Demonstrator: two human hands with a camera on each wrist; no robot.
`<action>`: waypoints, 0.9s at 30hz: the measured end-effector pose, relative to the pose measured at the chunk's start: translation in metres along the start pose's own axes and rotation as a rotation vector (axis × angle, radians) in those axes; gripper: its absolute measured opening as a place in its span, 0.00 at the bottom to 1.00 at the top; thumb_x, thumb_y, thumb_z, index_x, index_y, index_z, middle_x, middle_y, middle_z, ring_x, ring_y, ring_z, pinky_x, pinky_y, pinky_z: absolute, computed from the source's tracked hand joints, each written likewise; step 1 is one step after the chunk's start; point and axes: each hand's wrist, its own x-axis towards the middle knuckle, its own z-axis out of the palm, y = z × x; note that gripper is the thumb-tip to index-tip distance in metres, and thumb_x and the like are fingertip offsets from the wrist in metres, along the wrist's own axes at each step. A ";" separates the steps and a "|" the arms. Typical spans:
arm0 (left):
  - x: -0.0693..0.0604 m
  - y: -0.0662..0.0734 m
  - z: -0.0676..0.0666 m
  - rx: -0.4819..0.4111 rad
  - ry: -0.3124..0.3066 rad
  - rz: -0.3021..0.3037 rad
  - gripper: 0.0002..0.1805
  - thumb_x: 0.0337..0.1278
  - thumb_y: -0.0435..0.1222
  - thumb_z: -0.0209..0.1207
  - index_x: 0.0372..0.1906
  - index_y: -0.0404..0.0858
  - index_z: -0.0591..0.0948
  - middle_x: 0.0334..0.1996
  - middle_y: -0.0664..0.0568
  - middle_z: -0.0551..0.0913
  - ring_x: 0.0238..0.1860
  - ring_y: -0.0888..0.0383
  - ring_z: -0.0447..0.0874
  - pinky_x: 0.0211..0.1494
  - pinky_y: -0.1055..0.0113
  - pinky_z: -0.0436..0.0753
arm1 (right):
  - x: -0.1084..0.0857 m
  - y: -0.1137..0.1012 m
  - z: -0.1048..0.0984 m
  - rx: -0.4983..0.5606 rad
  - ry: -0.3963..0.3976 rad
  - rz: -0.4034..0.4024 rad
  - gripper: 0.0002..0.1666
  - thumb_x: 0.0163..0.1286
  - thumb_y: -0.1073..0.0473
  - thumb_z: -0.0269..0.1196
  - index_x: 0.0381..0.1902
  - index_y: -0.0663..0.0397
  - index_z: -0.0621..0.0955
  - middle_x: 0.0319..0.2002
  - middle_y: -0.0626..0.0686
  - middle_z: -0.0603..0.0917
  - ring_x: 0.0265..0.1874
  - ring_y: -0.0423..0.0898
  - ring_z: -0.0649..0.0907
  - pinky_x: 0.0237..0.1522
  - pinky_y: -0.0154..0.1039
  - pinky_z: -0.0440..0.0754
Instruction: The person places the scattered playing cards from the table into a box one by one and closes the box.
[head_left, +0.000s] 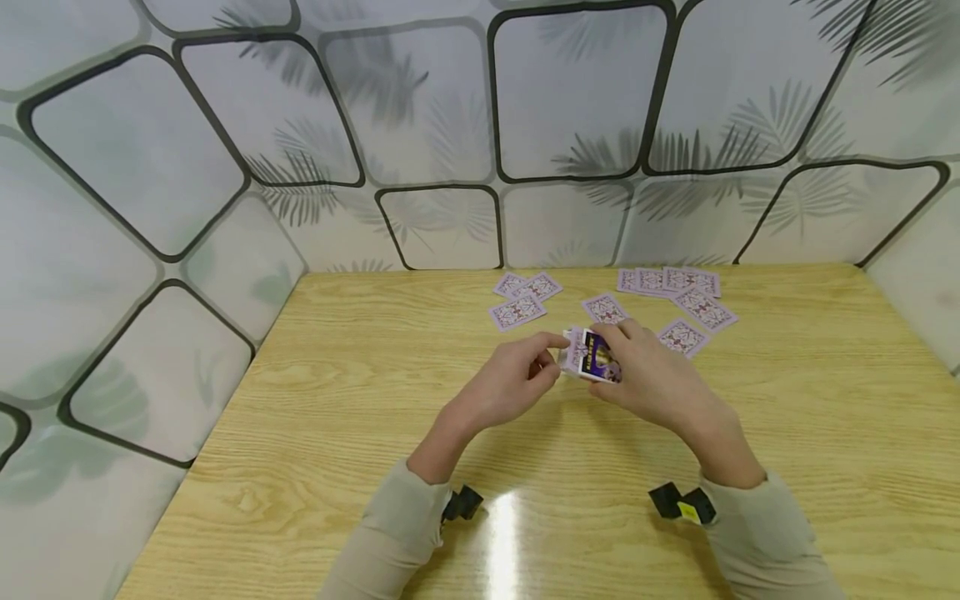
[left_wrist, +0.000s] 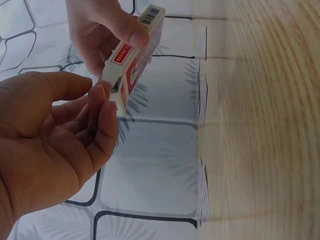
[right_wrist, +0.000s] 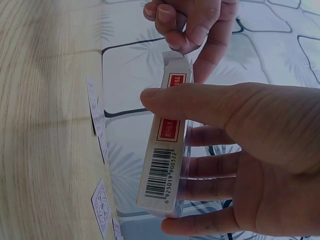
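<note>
A playing card box (head_left: 600,358), white with a dark blue picture face, is held above the table. My right hand (head_left: 652,371) grips it along its sides; in the right wrist view the thumb (right_wrist: 175,102) lies across the narrow side with the barcode, and the fingers support the opposite side. At the box's left end, my left hand (head_left: 506,383) has curled fingers at the end flap (right_wrist: 175,57). Its fingertips (left_wrist: 102,92) touch that end in the left wrist view. A pink patterned card back shows at this end in the head view.
Pink-backed playing cards lie on the wooden table (head_left: 337,417) beyond the hands. One group (head_left: 517,312) sits at the back left, a single card (head_left: 604,307) near the box, and several cards (head_left: 701,308) at the back right. A patterned wall covering (head_left: 450,125) rises behind the table.
</note>
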 end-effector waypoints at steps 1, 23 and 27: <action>0.000 0.000 0.000 0.005 -0.005 0.000 0.19 0.71 0.31 0.52 0.64 0.36 0.75 0.34 0.45 0.84 0.23 0.65 0.71 0.27 0.73 0.72 | 0.000 0.000 0.000 0.000 0.001 -0.001 0.43 0.60 0.52 0.74 0.68 0.62 0.69 0.57 0.66 0.75 0.44 0.55 0.79 0.33 0.47 0.80; 0.000 0.003 0.006 0.063 -0.134 -0.029 0.20 0.73 0.33 0.52 0.66 0.38 0.73 0.26 0.51 0.80 0.20 0.66 0.68 0.25 0.73 0.70 | -0.001 0.002 0.002 0.007 0.007 -0.002 0.42 0.59 0.53 0.73 0.67 0.62 0.70 0.56 0.65 0.75 0.43 0.54 0.78 0.32 0.45 0.79; -0.001 0.002 0.006 0.061 -0.128 -0.015 0.20 0.73 0.33 0.51 0.66 0.37 0.73 0.24 0.56 0.78 0.19 0.66 0.67 0.25 0.73 0.69 | -0.001 0.002 0.003 0.006 0.001 -0.005 0.42 0.60 0.53 0.73 0.67 0.62 0.69 0.55 0.65 0.75 0.42 0.53 0.78 0.32 0.44 0.79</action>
